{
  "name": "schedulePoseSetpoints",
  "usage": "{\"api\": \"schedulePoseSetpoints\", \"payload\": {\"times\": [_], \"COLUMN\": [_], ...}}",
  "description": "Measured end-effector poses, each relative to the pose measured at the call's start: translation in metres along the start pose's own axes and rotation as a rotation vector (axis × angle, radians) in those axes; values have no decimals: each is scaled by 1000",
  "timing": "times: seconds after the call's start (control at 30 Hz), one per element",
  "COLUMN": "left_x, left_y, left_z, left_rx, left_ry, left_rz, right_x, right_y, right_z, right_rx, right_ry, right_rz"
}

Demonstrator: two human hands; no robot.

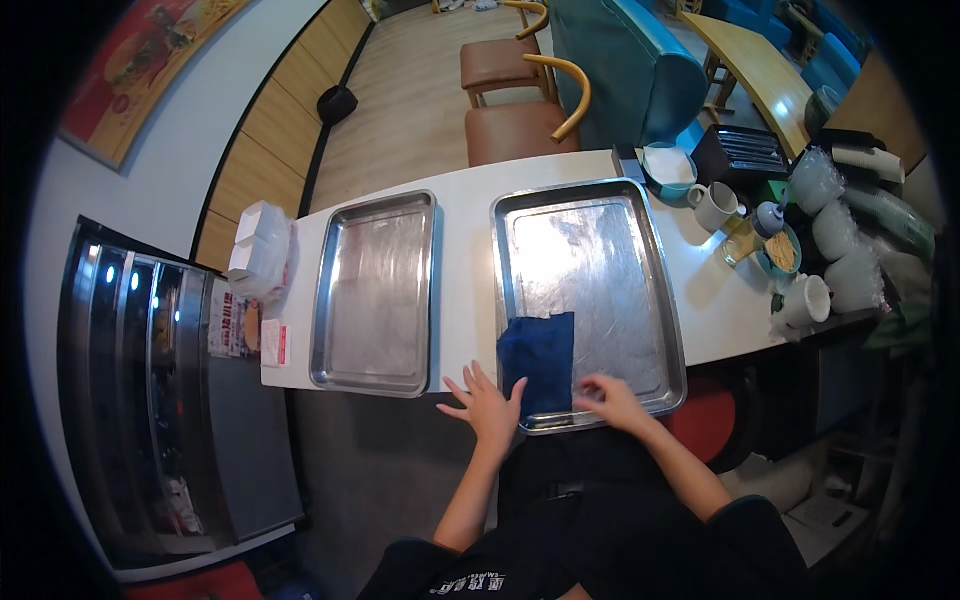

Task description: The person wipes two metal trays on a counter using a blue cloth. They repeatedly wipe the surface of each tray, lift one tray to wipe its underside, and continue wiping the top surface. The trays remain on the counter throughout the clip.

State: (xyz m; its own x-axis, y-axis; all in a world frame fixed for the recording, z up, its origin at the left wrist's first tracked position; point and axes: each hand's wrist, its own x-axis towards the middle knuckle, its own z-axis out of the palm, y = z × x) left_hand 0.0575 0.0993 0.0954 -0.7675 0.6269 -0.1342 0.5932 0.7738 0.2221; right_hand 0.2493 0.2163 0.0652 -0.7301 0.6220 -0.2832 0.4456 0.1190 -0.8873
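A shallow stainless-steel tray (622, 300) lies before me on the white tabletop (465, 300). A dark blue cloth (536, 360) is spread flat over the tray's near left corner, partly over its rim. My left hand (487, 412) is beside that corner, its fingers spread wide and holding nothing. Just right of the cloth, my right hand (611, 401) hovers over the tray's near edge with bent fingers and nothing visible in them. Whether either hand touches the metal cannot be told. A second, bare steel tray (375, 292) lies to the left, apart from the first.
White boxes in a plastic bag (262, 247) stand at the table's left end. Crowding the right end are a white mug (716, 206), a glass jar (739, 244), a bowl (780, 251) and stacked plastic cups (840, 232). Brown chairs (517, 131) stand beyond; a glass-fronted cabinet (142, 375) is at left.
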Motion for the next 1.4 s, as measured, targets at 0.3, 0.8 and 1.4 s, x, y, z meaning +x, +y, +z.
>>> {"api": "schedulePoseSetpoints", "payload": {"times": [0.3, 0.8, 1.4], "left_x": [48, 315, 362], "left_y": [19, 102, 90], "left_z": [57, 74, 89], "left_rx": [-47, -158, -389], "left_ry": [-111, -139, -225], "left_rz": [-169, -234, -235], "right_x": [-10, -7, -11], "right_y": [40, 44, 54], "right_z": [18, 14, 2], "right_rx": [-340, -274, -244], "right_ry": [-243, -212, -182], "right_rz": [-258, -135, -297]}}
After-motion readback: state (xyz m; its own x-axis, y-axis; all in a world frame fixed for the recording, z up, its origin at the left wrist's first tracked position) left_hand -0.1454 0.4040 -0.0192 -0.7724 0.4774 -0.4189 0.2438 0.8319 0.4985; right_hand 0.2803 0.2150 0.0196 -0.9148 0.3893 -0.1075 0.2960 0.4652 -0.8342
